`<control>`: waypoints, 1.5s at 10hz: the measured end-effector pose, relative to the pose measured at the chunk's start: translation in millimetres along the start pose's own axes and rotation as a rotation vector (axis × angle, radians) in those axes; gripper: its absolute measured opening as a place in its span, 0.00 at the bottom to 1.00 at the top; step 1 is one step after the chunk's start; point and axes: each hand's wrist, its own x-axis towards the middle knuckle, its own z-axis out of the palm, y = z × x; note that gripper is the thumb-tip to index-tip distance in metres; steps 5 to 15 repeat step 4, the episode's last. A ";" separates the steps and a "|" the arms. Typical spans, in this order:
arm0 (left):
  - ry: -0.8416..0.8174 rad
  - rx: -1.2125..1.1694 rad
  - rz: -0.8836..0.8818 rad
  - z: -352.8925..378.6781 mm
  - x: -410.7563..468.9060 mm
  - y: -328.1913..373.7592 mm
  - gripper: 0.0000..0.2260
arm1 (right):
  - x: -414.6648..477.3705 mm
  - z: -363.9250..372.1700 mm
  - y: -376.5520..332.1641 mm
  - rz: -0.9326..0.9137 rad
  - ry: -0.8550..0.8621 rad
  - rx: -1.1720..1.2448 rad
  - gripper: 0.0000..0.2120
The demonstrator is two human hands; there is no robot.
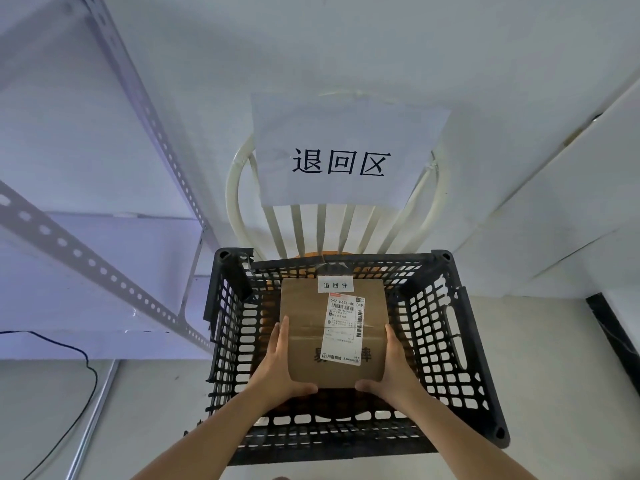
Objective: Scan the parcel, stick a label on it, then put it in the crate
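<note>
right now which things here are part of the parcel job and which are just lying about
Part of the job:
- parcel, held by left hand and right hand
- small white label on its top
- black crate

Just lying about:
- white chair with paper sign
- metal shelf frame
- black cable

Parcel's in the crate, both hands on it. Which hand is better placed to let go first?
Neither clearly. The left hand and right hand clamp the parcel symmetrically, inside the crate. Whether it rests on the bottom can't be told, so probably release both together.
</note>
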 end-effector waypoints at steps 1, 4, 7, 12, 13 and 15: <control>-0.021 0.013 -0.013 -0.2 -0.9 3.1 0.66 | 0.6 -0.7 -0.6 -0.012 -0.005 -0.071 0.67; -0.094 0.133 -0.065 -41.1 -48.4 56.6 0.48 | -41.0 -27.0 -56.2 -0.099 -0.030 -0.468 0.40; -0.094 0.133 -0.065 -41.1 -48.4 56.6 0.48 | -41.0 -27.0 -56.2 -0.099 -0.030 -0.468 0.40; -0.094 0.133 -0.065 -41.1 -48.4 56.6 0.48 | -41.0 -27.0 -56.2 -0.099 -0.030 -0.468 0.40; -0.094 0.133 -0.065 -41.1 -48.4 56.6 0.48 | -41.0 -27.0 -56.2 -0.099 -0.030 -0.468 0.40; -0.094 0.133 -0.065 -41.1 -48.4 56.6 0.48 | -41.0 -27.0 -56.2 -0.099 -0.030 -0.468 0.40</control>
